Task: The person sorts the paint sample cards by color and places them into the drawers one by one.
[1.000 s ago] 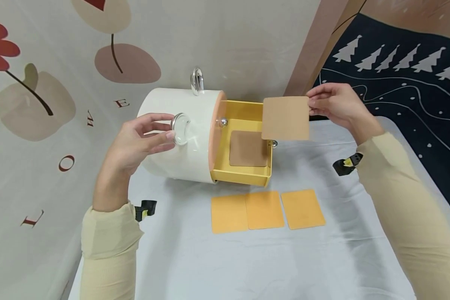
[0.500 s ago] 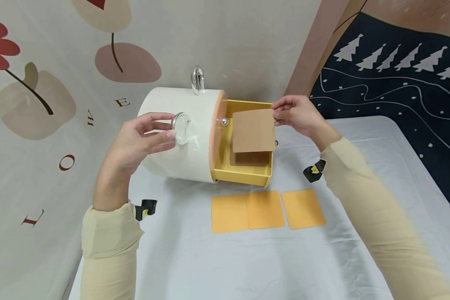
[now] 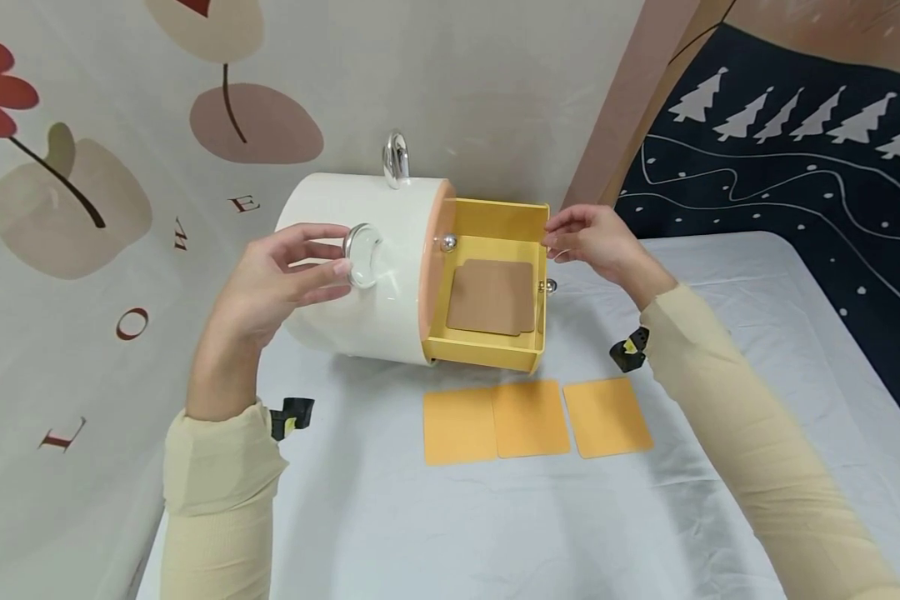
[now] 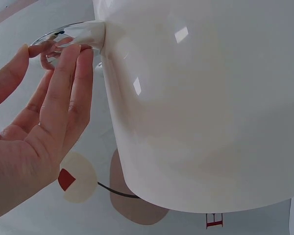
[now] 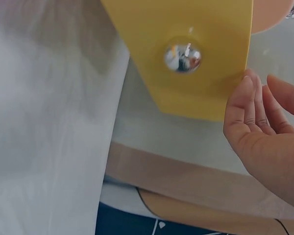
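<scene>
My left hand [image 3: 285, 271] grips a shiny chrome handle [image 3: 361, 257] on the side of a white cylindrical cabinet [image 3: 360, 325]. In the left wrist view its fingertips [image 4: 71, 56] press around the handle's edge. A yellow drawer [image 3: 483, 354] stands pulled out to the right. Brown square cards [image 3: 490, 296] lie overlapping on its floor. Beside the drawer's far right corner is my right hand [image 3: 600, 240], holding nothing. In the right wrist view its thumb stands apart from the fingers, which are close against the drawer's edge.
Three orange square cards [image 3: 531, 419] lie in a row on the white cloth [image 3: 555, 525] before the cabinet. A round chrome knob [image 5: 183, 58] sticks out of the drawer's front. Another chrome handle [image 3: 395, 160] rises from the cabinet's far side, near the patterned backdrop.
My right hand has carried a brown card leftward over the drawer and let it go; it now lies on the brown card there. My left hand keeps its hold on the handle.
</scene>
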`<state>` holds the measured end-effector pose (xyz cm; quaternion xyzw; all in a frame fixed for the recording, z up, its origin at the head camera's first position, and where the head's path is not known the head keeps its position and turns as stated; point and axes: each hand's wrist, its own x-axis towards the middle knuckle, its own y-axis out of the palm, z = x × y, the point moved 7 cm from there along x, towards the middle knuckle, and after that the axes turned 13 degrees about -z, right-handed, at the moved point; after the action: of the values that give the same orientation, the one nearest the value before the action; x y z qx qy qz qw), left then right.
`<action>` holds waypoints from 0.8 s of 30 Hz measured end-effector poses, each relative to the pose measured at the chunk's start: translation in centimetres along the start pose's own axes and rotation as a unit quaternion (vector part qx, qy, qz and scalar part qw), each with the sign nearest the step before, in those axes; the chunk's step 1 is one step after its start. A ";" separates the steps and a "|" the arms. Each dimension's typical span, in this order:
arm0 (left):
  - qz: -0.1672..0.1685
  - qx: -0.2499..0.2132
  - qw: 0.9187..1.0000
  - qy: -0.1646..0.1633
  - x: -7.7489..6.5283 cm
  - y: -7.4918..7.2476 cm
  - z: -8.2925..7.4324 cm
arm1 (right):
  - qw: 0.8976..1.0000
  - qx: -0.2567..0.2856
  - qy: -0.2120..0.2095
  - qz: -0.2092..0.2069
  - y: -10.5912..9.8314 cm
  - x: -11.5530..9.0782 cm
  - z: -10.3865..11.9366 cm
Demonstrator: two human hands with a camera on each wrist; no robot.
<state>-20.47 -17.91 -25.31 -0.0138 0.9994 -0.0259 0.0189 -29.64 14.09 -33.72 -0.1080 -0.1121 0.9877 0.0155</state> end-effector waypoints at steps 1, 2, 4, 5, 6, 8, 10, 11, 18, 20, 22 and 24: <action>0.000 0.000 1.000 0.000 0.0 0.0 0.0 | 1.000 -0.006 -0.001 0.000 -0.2 0.0 -0.1; 0.000 0.000 1.000 -0.001 0.0 0.0 0.0 | 1.000 -0.010 -0.001 0.000 -0.3 -0.1 -0.2; 0.001 0.000 1.000 -0.001 0.0 0.0 0.0 | 1.000 -0.018 -0.001 0.004 -0.6 -0.2 -0.6; 0.001 0.000 1.000 -0.001 0.0 0.0 0.0 | 1.000 -0.023 -0.001 0.008 -0.7 -0.3 -0.8; 0.001 0.000 1.000 -0.001 0.0 0.0 0.0 | 1.000 -0.025 0.001 0.011 -0.8 -0.3 -1.1; 0.001 0.000 1.000 0.000 0.0 0.0 0.0 | 0.999 -0.031 0.002 0.018 -1.0 -0.5 -1.6; 0.002 0.004 1.000 0.001 0.0 0.0 -0.1 | 0.999 -0.038 0.001 0.025 -1.1 -0.6 -2.2; 0.002 0.005 1.000 0.002 0.0 0.0 -0.1 | 0.999 -0.041 0.000 0.028 -1.1 -0.7 -2.5; 0.005 0.006 1.000 0.005 -0.1 0.0 -0.1 | 0.997 -0.046 0.010 0.060 -0.6 -1.4 -4.6; 0.006 0.006 1.000 0.005 -0.1 0.0 -0.2 | 0.996 -0.030 0.018 0.079 -0.3 -1.7 -5.1; 0.007 0.007 1.000 0.006 -0.1 0.0 -0.2 | 0.995 -0.004 0.027 0.092 0.1 -1.8 -5.4; 0.008 0.007 1.000 0.006 -0.1 0.0 -0.2 | 0.994 0.023 0.036 0.096 0.3 -1.9 -5.6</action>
<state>-20.37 -17.84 -25.09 -0.0058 0.9994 -0.0324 0.0129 -26.63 14.88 -38.72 -0.1536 -0.0776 0.9824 -0.0732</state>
